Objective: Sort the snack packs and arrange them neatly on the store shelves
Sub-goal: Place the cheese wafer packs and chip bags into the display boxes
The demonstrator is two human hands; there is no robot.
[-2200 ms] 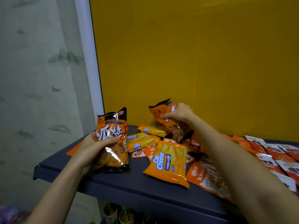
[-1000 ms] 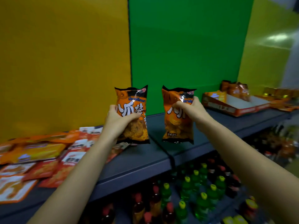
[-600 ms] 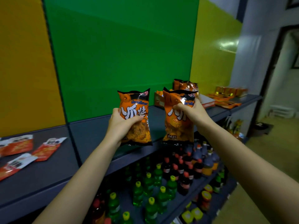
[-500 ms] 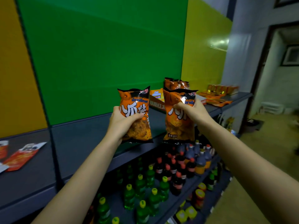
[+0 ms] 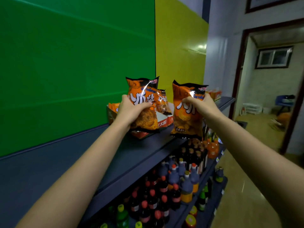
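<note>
Shelving fills the left of the view: a green back panel (image 5: pixel 74 71) and a yellow panel (image 5: pixel 179 46) beside it, both above a dark upper shelf (image 5: pixel 65 162) that runs away to the right. Beneath it, a lower shelf is crowded with bottles (image 5: pixel 172 186), mostly dark with red caps, some green or orange. On the upper shelf, near the seam between green and yellow, stands an open cardboard tray (image 5: pixel 162 123). A third pack (image 5: pixel 162 101), orange, stands upright inside it, and more orange packs seem to lie at its left end, mostly hidden. Both arms reach forward. The left hand (image 5: pixel 130 111) grips the left snack pack (image 5: pixel 141 89) by its middle, thumb across the front, holding it upright in the air before the tray. The right hand (image 5: pixel 200 104) grips the right snack pack (image 5: pixel 185 119) near its top right corner; this pack is also upright, over the shelf's front edge, near the first pack but apart from it.
</note>
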